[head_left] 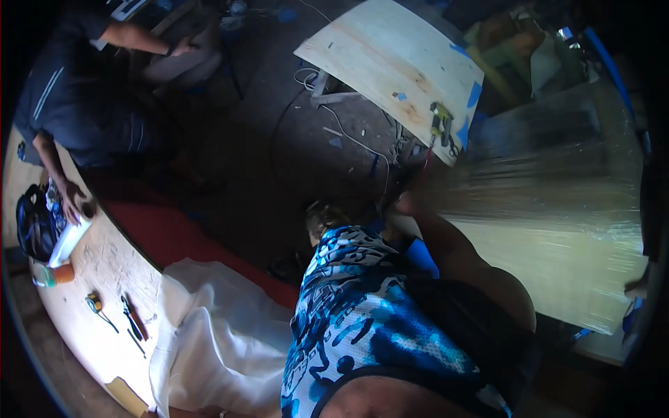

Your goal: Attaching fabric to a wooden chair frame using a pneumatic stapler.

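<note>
My right arm reaches up from my blue and white patterned shirt (pixel 355 313). My right hand (pixel 407 203) is blurred and seems closed on the bunched end of a sheet of clear plastic film (pixel 550 181). The film fans out to the right over a pale wooden board (pixel 557 279). Only a sliver of my left hand (pixel 221 414) shows at the lower edge, by a white cloth (pixel 216 334); its fingers are hidden. A dark hand-like shape (pixel 637 285) touches the film at the right rim; I cannot tell whose it is.
Another person in a dark shirt (pixel 77 104) leans on a curved wooden table (pixel 118 279) that holds a black bag (pixel 33 224), a tape measure (pixel 93 302) and pliers (pixel 131 317). A plywood sheet (pixel 390 63) carries a yellow-green tool (pixel 440 122). Cables lie on the dark floor (pixel 279 146).
</note>
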The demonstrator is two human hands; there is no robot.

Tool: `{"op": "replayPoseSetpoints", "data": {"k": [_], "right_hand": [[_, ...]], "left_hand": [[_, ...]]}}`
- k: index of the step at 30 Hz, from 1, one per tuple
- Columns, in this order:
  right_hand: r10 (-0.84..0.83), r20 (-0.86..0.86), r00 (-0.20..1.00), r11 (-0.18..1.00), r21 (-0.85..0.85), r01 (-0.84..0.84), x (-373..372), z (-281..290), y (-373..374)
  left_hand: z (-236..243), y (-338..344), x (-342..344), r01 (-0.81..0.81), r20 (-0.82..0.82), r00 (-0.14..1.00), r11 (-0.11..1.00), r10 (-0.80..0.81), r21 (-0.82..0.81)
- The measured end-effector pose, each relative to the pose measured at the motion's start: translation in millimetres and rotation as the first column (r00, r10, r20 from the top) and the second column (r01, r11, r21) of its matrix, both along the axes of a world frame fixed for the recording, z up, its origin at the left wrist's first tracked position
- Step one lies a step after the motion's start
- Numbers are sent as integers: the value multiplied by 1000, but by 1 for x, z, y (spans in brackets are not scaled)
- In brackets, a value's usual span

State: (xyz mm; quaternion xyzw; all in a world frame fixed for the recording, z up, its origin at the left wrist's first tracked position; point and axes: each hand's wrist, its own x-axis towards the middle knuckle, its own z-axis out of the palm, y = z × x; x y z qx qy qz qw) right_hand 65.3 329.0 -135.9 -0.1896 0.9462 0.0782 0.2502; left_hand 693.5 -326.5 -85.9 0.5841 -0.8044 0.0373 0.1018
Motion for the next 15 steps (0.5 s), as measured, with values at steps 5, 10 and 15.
{"op": "replayPoseSetpoints", "data": {"k": [5,10,15], "right_hand": [[-559,-161,813,829,-141,542,-56,35,23],[-45,-513,857,983,130,129,-145,36,81],[-129,-387,913,990,-101,97,-240,-7,117]], "left_hand": [[-21,7,-20,20,-93,996,978,0,207],[-26,56,11,-93,-133,979,923,153,374],[60,218,159,-327,-124,904,849,409,415]]}}
